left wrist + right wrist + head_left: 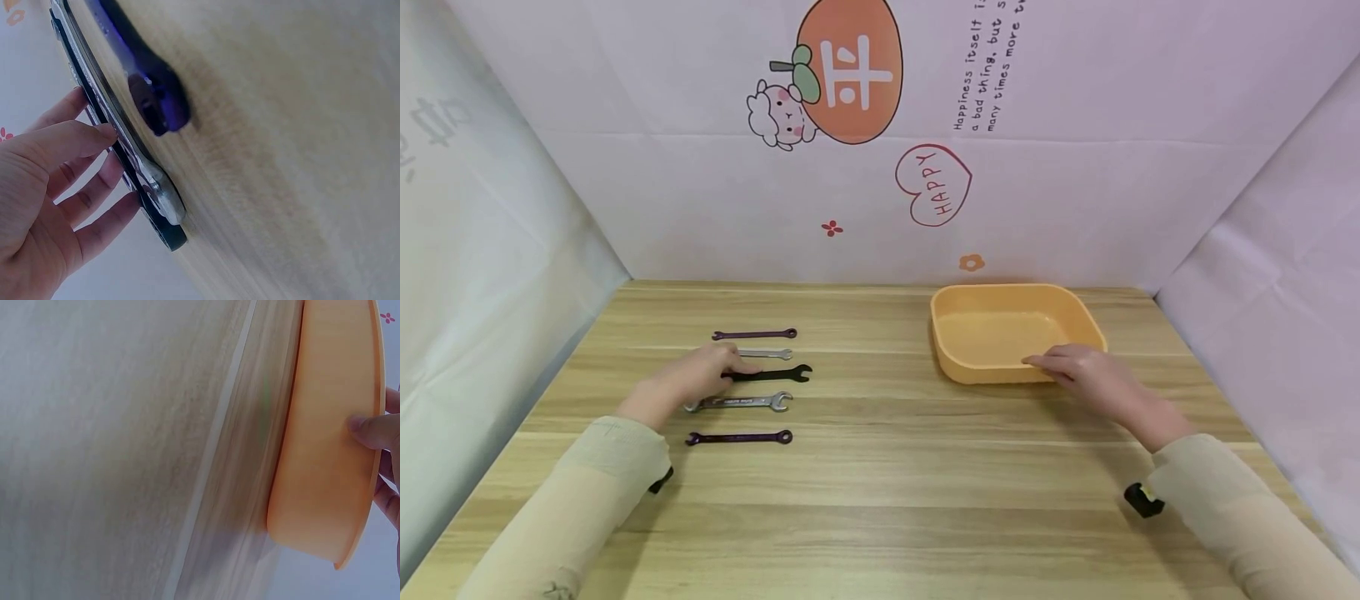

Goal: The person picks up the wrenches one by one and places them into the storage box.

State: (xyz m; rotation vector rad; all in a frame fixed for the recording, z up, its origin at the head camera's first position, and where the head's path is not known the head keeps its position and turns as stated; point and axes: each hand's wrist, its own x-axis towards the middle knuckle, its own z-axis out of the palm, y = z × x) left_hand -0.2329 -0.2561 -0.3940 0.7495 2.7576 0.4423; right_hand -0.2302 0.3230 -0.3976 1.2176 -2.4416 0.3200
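Note:
My left hand [696, 375] is over a row of wrenches at the left of the table. Its thumb and fingers pinch a black open-end wrench [784, 374], one end of which the hand covers in the head view. Right beside it lies a larger silver wrench [741, 402], seen alongside the black one in the left wrist view. At the right, my right hand [1093, 379] grips the near rim of an orange plastic basin [973, 372]. The thumb [357, 423] presses on the basin's outer wall, with the other fingers on the inner side.
A dark purple wrench [755, 334] and a slim silver wrench [767, 354] lie farther back. Nearest me is another purple wrench [739, 437]. Behind the wooden table [880, 492] hangs a white printed cloth [700, 208], with cloth at both sides too.

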